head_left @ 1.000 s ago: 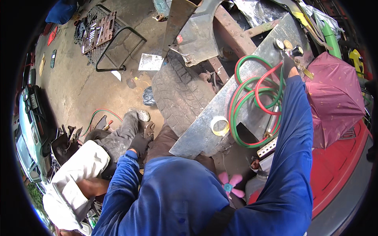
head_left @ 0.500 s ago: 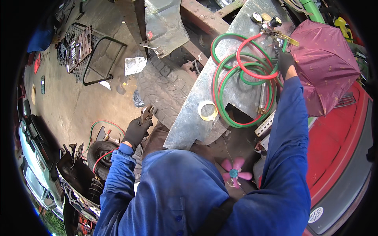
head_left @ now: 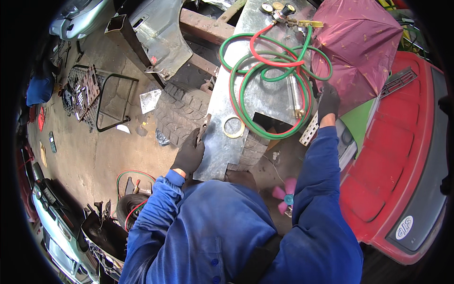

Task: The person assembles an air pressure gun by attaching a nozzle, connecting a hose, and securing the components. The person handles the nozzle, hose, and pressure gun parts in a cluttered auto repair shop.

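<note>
My left hand (head_left: 190, 154), in a dark glove, is closed around a worn brownish metal wrench-like tool (head_left: 204, 127) at the left edge of a sheet-metal panel (head_left: 215, 149). My right hand (head_left: 328, 100), gloved too, is at the panel's right side, just below a loop of the coiled red and green twin hose (head_left: 243, 102). Its fingers point away from me and look loosely apart; I see nothing held in them. A gas regulator with gauges (head_left: 283, 13) sits at the panel's far end. Near its front lies a roll of tape (head_left: 233, 127).
A treaded tire (head_left: 182, 113) lies under the panel's left side. An open maroon umbrella (head_left: 357, 47) and red car panel (head_left: 383, 156) occupy the right. A pink-bladed fan (head_left: 288, 199) is below my right arm. At left, a metal rack (head_left: 106, 102) carries tools.
My left hand has moved right and away from me with the tool, to the panel's edge. My right hand has come back from the regulator end toward me. The view has shifted.
</note>
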{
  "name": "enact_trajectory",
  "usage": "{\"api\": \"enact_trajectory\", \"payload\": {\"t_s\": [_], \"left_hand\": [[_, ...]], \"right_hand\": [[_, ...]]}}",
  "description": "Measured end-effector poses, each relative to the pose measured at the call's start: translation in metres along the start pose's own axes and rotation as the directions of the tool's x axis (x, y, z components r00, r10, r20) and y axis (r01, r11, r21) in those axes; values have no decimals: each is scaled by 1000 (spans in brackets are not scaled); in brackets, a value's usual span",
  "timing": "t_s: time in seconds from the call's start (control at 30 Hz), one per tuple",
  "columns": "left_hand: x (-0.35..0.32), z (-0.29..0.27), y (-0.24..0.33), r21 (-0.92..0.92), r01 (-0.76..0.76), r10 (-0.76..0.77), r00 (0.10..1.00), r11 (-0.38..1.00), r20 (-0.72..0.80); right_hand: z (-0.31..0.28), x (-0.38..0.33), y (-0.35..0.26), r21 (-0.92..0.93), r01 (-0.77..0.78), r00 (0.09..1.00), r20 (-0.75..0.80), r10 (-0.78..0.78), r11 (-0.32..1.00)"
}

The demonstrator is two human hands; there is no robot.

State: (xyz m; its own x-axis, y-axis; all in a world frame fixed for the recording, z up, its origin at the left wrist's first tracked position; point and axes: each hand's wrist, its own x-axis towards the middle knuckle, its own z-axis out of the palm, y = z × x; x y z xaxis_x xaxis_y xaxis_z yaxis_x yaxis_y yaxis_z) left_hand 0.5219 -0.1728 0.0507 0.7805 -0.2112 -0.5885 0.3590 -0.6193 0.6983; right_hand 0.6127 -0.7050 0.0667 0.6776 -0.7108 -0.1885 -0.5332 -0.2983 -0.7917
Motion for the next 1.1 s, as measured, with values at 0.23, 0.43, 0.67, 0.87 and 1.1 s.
{"api": "enact_trajectory", "payload": {"t_s": [0.23,0.43,0.67,0.87,1.1], "left_hand": [[24,47,3,-2,158,-157,984,988,89],[26,74,6,182,14,-10,1000,983,-21],[19,83,9,261,53,-40,998,964,-58],[16,76,13,462,-38,44,999,886,-2],[14,46,7,510,-255,225,967,822,121]], "right_hand": [[47,-95,66,-735,99,991,136,2,671],[66,-102,23,-811,83,956,229,185,579],[30,-175,-3,-418,-123,863,403,305,900],[5,-287,38,100,-239,793,594,135,966],[-33,-396,37,182,-374,694,706,144,910]]}}
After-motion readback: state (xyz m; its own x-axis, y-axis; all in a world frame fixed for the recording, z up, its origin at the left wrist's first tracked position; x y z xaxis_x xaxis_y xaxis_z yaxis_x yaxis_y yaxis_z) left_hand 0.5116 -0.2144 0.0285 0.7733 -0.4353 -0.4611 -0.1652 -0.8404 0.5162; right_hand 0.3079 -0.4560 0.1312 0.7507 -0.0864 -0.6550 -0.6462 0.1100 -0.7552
